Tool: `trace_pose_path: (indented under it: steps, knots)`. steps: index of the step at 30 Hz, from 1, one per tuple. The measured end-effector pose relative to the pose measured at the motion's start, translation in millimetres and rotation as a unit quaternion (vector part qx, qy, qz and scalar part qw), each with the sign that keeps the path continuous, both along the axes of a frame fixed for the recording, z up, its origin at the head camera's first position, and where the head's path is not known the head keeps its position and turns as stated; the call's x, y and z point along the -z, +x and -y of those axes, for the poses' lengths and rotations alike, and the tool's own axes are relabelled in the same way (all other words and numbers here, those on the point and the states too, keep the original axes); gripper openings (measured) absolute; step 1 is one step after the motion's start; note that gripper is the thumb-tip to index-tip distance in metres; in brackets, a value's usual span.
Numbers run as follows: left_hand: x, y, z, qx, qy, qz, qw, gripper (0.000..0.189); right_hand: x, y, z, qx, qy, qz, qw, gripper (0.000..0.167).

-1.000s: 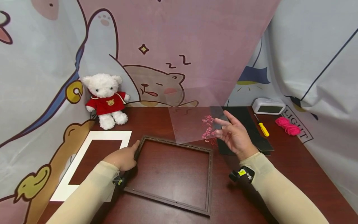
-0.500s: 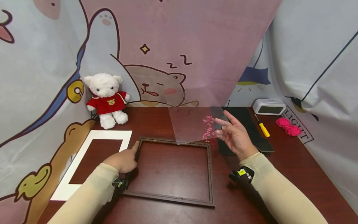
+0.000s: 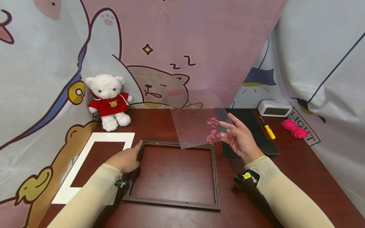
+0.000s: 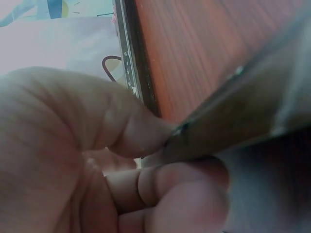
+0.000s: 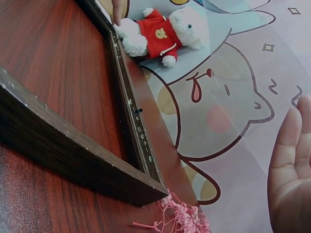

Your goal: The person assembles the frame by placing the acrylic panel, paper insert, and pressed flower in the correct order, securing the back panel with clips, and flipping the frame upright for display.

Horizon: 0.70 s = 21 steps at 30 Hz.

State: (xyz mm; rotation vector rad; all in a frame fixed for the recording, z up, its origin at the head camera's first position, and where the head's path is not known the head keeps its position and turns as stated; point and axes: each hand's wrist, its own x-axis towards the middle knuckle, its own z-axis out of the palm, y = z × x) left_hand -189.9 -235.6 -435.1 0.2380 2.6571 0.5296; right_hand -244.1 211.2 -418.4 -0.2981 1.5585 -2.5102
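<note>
In the head view, my left hand [image 3: 125, 161] pinches the left side of a dark wooden picture frame [image 3: 171, 203] with no panel in it. The left wrist view shows the thumb and curled fingers [image 4: 170, 187] around the frame's edge. To the right, my right hand [image 3: 239, 137] holds up a clear sheet [image 3: 188, 129] by its right edge, above the frame's far side. Where its thumb meets the sheet is hard to see. Pink dried flowers [image 3: 213, 136] show through the sheet, beside the frame's far right corner.
A white mat board [image 3: 79, 164] lies left of the frame. Behind it sits a white teddy bear [image 3: 109, 104]. Black boards [image 3: 245, 123], a yellow screwdriver [image 3: 268, 131], pink yarn [image 3: 295, 129] and a white clock [image 3: 274, 108] lie at the right. Printed cloth encloses the table.
The picture frame has turned in my left hand; its near right corner has shifted away from me and slightly right. My right hand and the clear sheet have hardly moved.
</note>
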Motion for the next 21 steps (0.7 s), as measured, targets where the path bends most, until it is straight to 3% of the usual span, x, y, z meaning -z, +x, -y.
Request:
trace_pose_path:
  steps: [10, 21]
  knots:
    - [2.1, 4.1, -4.0, -0.024, 0.007, 0.031, 0.9992, 0.095, -1.8, 0.5, -0.4, -0.013, 0.002, -0.009, 0.9999, 0.072]
    - [-1.5, 10.1, -6.6, -0.024, 0.007, 0.045, 0.9987, 0.097, -6.1, -5.4, -1.3, -0.037, 0.012, -0.016, 0.9991, 0.071]
